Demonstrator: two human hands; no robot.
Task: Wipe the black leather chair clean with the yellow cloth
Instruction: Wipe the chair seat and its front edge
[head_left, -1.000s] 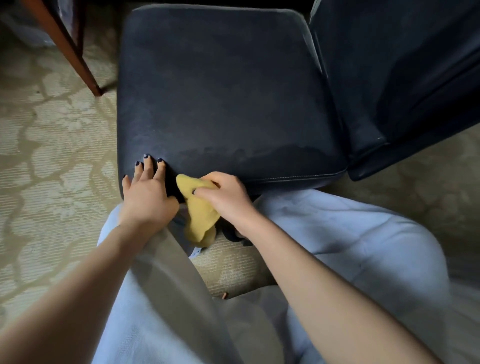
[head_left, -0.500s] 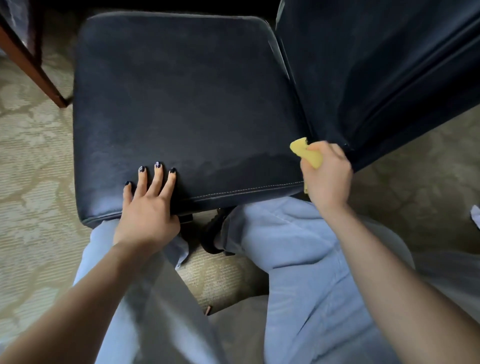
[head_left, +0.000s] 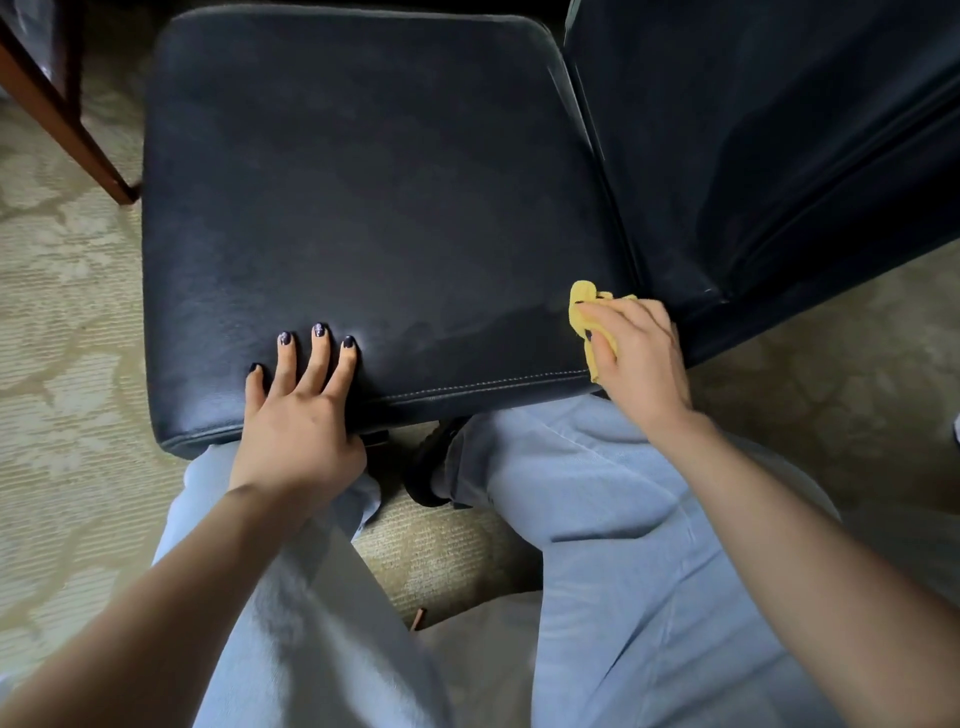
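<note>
Chair (head_left: 519, 182) in black leather fills the head view, its seat (head_left: 337, 208) facing up and its backrest (head_left: 779, 156) rising along the right side. Right hand (head_left: 641, 358) sits at the seat's near right corner, just where seat meets backrest, its grip clamped on the cloth (head_left: 583, 291). The yellow fabric is bunched under curled fingers and pressed against the leather, with one lump poking out past the fingertips and a fold hanging over the stitched front edge. Left hand (head_left: 298, 415) rests on the seat's near edge, well apart from the cloth, grip apart, fingers straight and spread on the leather, dark nails showing. A duller, streaked band crosses the leather between the two hands. Below the seat, knees in pale jeans (head_left: 597, 519) frame a dark shoe (head_left: 423, 467). Patterned carpet (head_left: 67, 364) lies all round, and a wooden leg (head_left: 62, 119) slants at the top left
</note>
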